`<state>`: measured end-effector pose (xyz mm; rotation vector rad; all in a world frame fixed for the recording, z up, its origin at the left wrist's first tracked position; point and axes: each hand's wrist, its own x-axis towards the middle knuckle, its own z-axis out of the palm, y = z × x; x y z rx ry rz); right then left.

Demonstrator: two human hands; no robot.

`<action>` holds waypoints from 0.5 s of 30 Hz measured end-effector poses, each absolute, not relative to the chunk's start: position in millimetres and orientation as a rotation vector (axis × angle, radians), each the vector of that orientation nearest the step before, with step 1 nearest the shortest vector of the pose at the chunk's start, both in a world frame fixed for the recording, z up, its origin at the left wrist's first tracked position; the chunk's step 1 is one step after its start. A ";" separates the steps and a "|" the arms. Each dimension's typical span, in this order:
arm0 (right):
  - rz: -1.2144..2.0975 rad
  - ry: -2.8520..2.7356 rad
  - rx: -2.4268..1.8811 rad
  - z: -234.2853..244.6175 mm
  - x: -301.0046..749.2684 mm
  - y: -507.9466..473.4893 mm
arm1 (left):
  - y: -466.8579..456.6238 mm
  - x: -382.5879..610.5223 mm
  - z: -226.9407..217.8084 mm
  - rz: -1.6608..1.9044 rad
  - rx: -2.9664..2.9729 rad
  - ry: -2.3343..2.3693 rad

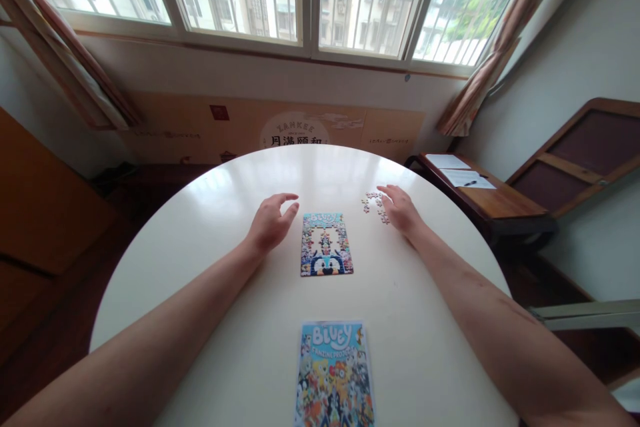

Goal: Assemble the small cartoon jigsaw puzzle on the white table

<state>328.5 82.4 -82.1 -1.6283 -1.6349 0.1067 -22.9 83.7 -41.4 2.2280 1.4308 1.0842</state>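
A partly assembled jigsaw puzzle (327, 244) lies in the middle of the round white table (210, 227). My left hand (271, 221) hovers just left of its top edge, fingers curved and apart, holding nothing. My right hand (399, 208) rests palm down at the right, its fingers spread over a small heap of loose puzzle pieces (373, 203). A colourful reference picture (334, 375) with the word BLUEY lies near the table's front edge.
A dark wooden side table (493, 203) with papers (461, 172) and a pen stands to the right. Behind it leans a brown framed panel (583, 157). A cardboard box (280, 128) lines the wall under the windows. Curtains hang at both sides.
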 end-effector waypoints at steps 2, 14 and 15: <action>0.109 -1.667 -1.667 -84.5 325.3 82.1 | 84.4 -22.9 -42.1 1.079 2.220 1.435; 0.023 -1.836 -1.740 -81.7 320.2 87.1 | 89.2 -22.5 -48.6 1.088 2.184 1.437; 0.004 -1.846 -1.757 -80.1 320.0 89.8 | 89.1 -22.4 -48.6 1.075 2.190 1.441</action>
